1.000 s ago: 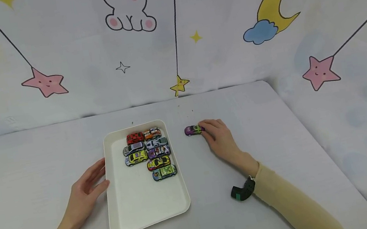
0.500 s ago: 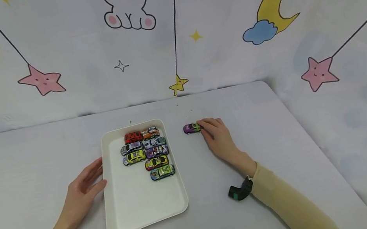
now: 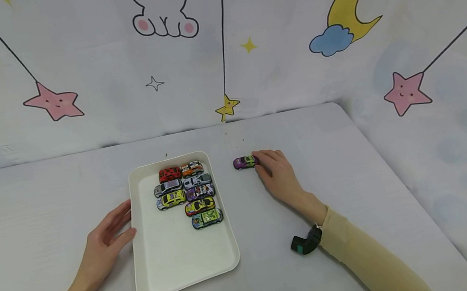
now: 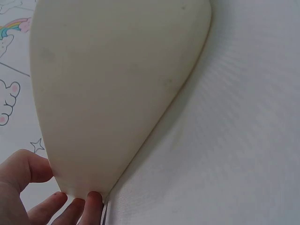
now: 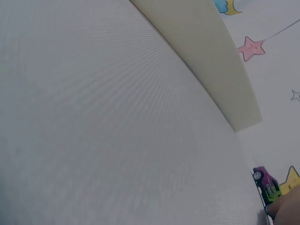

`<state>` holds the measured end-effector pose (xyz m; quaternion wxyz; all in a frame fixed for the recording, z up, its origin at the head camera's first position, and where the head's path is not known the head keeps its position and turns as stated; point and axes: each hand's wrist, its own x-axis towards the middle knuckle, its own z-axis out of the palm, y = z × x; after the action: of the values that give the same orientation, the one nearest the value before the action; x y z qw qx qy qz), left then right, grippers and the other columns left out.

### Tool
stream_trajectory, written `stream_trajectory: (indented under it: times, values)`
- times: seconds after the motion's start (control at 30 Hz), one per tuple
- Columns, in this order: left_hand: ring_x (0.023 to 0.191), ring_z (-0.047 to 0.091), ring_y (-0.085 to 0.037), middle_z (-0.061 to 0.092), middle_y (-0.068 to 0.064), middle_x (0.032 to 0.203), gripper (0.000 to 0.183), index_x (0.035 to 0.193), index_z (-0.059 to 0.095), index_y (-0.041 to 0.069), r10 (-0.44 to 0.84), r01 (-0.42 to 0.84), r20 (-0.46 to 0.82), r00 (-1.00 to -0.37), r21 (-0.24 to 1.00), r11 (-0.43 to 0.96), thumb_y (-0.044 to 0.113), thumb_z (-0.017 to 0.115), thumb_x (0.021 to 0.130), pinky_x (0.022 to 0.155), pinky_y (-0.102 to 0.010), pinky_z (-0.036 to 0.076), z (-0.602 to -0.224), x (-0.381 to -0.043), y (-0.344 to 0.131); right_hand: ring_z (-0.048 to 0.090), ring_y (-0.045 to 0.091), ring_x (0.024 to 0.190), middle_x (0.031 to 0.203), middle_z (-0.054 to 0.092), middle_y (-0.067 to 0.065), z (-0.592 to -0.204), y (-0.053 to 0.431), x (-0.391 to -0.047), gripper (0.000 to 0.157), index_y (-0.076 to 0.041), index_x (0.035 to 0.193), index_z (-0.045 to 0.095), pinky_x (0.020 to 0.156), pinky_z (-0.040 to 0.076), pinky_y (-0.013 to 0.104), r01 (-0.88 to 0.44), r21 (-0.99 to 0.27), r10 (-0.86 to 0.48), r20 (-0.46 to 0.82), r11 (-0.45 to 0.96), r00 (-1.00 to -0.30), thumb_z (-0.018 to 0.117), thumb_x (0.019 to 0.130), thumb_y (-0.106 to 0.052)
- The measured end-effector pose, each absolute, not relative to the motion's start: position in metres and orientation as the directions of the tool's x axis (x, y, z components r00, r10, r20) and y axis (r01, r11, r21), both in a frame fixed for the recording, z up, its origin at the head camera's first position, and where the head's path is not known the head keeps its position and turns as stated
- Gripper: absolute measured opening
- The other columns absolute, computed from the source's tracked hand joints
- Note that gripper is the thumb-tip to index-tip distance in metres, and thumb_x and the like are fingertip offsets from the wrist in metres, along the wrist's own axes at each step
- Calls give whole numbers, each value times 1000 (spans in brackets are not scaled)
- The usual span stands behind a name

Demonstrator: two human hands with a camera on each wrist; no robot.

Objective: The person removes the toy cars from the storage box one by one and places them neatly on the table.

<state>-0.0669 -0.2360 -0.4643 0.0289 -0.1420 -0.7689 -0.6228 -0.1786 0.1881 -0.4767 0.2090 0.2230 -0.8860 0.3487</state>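
No words or numbers can be read: markings on the purple-and-green car [image 3: 244,162] at the right hand [image 3: 283,178], and on the cars [image 3: 200,192] left of that grip, are too small.

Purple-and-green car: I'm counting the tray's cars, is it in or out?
Out: table shows between the white tray and the purple-and-green car, which the right hand touches.
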Motion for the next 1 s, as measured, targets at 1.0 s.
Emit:
stream_trajectory:
  times: [1.0]
  values:
    - [129,50,6,48,0,151,58,148,39,-7,169,229,195,-966,949,218,-8,61,94,95,-11,50,-461,-66,-235,59,30,100,109,68,14,-468,161,-151,26,2,111,71,82,53,42,-561,-525,-141,637,640,-758,71,85,3]
